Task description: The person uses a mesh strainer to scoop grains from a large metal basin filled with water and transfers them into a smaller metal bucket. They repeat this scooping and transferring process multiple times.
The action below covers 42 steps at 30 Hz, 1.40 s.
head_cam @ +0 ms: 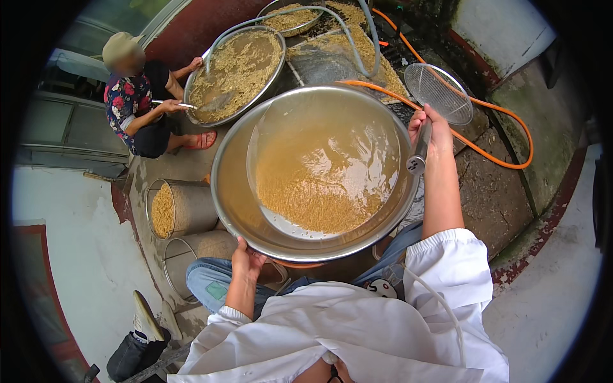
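Note:
In front of me a large metal basin (234,143) holds cloudy water with golden grain (306,206) settled toward its near side. My left hand (246,261) grips the near left rim of this basin, thumb on top. At the right rim, my right hand (436,127) is closed around the metal handle of a round mesh skimmer (439,93). The skimmer's mesh points away from me, outside the basin and to its right. Whether the fingers of my right hand also touch the rim is hard to tell.
Another person (136,100) squats at the left by a second basin (282,55) of grain, holding a utensil. A grey hose (352,40) and an orange hose (519,119) cross the ground. Two mesh cylinders (194,206) stand left; one holds grain. Spilled grain (352,14) lies behind.

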Available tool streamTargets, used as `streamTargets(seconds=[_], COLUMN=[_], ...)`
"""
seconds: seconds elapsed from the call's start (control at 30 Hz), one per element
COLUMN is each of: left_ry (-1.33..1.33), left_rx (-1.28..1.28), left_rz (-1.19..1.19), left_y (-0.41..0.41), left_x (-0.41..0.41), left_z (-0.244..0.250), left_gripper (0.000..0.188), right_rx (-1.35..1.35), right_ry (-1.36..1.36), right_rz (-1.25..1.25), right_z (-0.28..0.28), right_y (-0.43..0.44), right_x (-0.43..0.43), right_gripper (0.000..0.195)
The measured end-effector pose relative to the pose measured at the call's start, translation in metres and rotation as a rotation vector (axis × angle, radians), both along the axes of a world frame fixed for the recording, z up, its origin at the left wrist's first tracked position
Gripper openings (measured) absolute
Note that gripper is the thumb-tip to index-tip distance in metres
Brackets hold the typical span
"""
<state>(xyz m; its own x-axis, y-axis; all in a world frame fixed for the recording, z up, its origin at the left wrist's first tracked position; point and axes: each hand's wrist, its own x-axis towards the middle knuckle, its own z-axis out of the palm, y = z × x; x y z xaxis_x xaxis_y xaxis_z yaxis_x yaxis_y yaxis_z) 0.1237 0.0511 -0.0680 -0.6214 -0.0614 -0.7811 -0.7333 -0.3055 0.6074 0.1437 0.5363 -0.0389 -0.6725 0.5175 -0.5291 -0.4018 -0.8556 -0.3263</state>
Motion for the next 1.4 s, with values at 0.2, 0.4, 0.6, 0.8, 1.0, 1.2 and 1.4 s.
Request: streamTargets(seconds=[0.2,0.4,0.6,0.8,1.0,1.2,1.4], left_ry=[0.011,0.036,0.049,0.067,0.090,0.129,0.140], left_rx=[0.015,0.041,0.038,0.059,0.063,0.094,0.102], left_rz=[-0.009,-0.031,-0.027,-0.053,-0.080,-0.072,-0.078], left_y=[0.004,0.005,0.011,0.015,0.022,0.033,0.036], left_x=[0.000,-0.001,0.001,0.000,-0.002,-0.005,-0.006], left_z=[0.004,0.008,0.014,0.019,0.028,0.039,0.043], left_gripper=[0.041,0.039,0.039,0.037,0.036,0.037,0.037], right_rx=[0.004,-0.012,-0.025,0.002,0.015,-0.006,-0.017], right_ry=[0.010,0.005,0.009,0.018,0.018,0.016,0.024], right_rz=[0.002,-0.004,-0.010,-0.009,0.001,-0.012,-0.009], right_z=[-0.001,-0.001,0.000,-0.002,0.001,-0.003,-0.004], right_y=[0.000,-0.001,-0.003,-0.004,-0.006,-0.002,-0.001], right_x=[0.001,0.003,0.003,0.004,0.005,0.003,0.002], right_gripper=[0.008,0.008,0.008,0.010,0.016,0.008,0.007])
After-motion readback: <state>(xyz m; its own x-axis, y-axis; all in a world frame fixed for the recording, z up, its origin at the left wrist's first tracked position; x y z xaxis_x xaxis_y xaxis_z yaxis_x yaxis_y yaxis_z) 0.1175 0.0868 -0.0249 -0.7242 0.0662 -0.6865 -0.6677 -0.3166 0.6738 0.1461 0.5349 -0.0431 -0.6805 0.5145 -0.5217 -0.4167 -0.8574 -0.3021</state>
